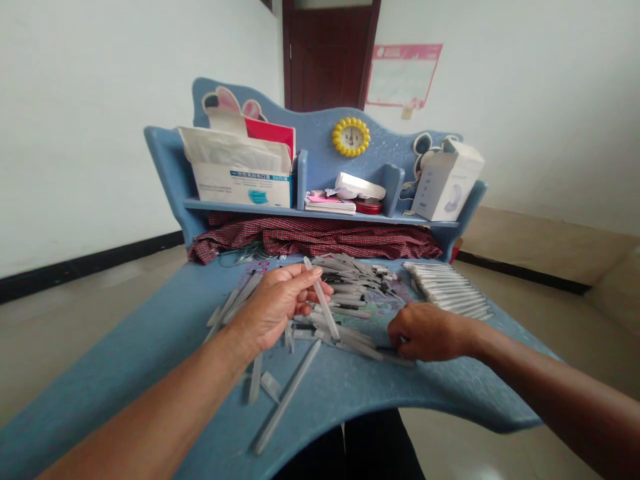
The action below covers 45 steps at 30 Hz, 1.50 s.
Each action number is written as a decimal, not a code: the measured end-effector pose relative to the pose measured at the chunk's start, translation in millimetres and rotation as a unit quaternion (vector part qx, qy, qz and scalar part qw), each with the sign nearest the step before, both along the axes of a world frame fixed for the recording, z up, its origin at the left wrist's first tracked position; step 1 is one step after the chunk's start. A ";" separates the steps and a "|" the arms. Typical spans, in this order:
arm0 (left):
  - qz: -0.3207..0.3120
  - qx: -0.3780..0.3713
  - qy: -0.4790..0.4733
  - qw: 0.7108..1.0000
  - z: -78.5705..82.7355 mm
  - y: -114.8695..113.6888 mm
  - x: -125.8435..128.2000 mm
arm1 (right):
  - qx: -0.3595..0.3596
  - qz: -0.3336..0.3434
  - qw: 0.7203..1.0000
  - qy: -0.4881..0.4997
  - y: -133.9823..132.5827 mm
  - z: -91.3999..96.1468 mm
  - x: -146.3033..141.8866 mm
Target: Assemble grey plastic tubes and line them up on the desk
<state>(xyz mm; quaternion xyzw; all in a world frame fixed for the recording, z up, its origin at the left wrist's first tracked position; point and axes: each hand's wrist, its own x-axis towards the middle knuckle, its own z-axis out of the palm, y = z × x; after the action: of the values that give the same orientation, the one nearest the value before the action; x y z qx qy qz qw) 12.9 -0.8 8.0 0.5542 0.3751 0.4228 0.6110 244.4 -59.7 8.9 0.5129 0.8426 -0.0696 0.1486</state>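
My left hand (pixel 287 300) pinches a translucent white pen barrel (pixel 323 303) between thumb and fingers, tilted over the pile. Beneath and behind it lies a loose heap of pen parts (pixel 345 273), clear and grey tubes mixed with black pieces. My right hand (pixel 425 331) is low at the right end of the heap, its fingers curled inward. A thin dark piece shows beside its fingertips, but what they grip is hidden. Nearer to me, a long clear tube (pixel 287 398) lies slantwise on the blue desk (pixel 400 387).
A neat row of white pens (pixel 447 290) lies at the right. More tubes (pixel 235 303) lie left of my left hand. Behind the heap, a checked red cloth (pixel 320 237) is bunched under a shelf holding a mask box (pixel 243 183) and a white carton (pixel 447 183). The desk's front edge curves inward.
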 end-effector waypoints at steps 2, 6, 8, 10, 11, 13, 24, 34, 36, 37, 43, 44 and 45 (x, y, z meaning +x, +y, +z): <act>-0.016 -0.012 0.008 1.000 -0.4 -1.3 0.5 | 0.011 0.006 1.000 -0.008 0.9 -2.9 -1.7; -0.053 -0.031 0.030 0.998 -2.2 -1.8 0.5 | 0.041 0.015 0.999 -0.032 2.7 -2.5 -1.9; -0.063 -0.034 0.040 0.997 -3.9 -1.4 0.3 | 0.048 0.022 0.997 -0.051 2.6 -0.1 1.1; -0.065 -0.027 0.054 0.996 -5.8 -0.7 0.1 | 0.047 0.029 0.997 -0.062 1.7 2.4 6.5; -0.065 -0.020 0.062 0.996 -6.7 -0.4 -0.1 | 0.044 0.030 0.996 -0.065 1.0 3.5 9.9; -0.068 -0.005 0.081 0.994 -8.1 -0.2 -0.4 | 0.040 0.025 0.997 -0.065 -1.3 5.8 17.4; -0.133 0.071 0.154 0.977 -3.4 -8.7 2.0 | 0.122 0.001 0.992 -0.010 -20.5 36.4 35.8; -0.040 -0.022 0.002 0.999 -7.8 -1.7 -0.3 | -0.039 -0.044 0.970 0.234 -31.9 29.7 -1.9; -0.007 -0.030 -0.040 0.999 -7.2 0.4 -1.3 | -0.094 -0.050 0.958 0.268 -37.6 21.3 -11.0; 0.007 -0.032 -0.056 0.998 -6.8 1.2 -1.7 | -0.110 -0.053 0.953 0.277 -39.4 17.4 -14.4; 0.038 -0.038 -0.094 0.994 -3.4 0.7 -1.9 | -0.183 -0.091 0.930 0.304 -38.6 5.2 -22.4; 0.038 -0.037 -0.095 0.994 -2.9 0.2 -1.7 | -0.189 -0.097 0.928 0.305 -38.1 5.0 -22.9; 0.037 -0.037 -0.097 0.994 -2.4 -0.3 -1.6 | -0.189 -0.101 0.928 0.306 -37.8 5.1 -23.5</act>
<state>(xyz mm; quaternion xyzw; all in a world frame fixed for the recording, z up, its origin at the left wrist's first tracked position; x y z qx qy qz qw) 11.2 -1.1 5.5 0.4733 0.3497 0.4833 0.6482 221.0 -97.5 14.1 0.5118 0.7619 -0.3958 -0.0300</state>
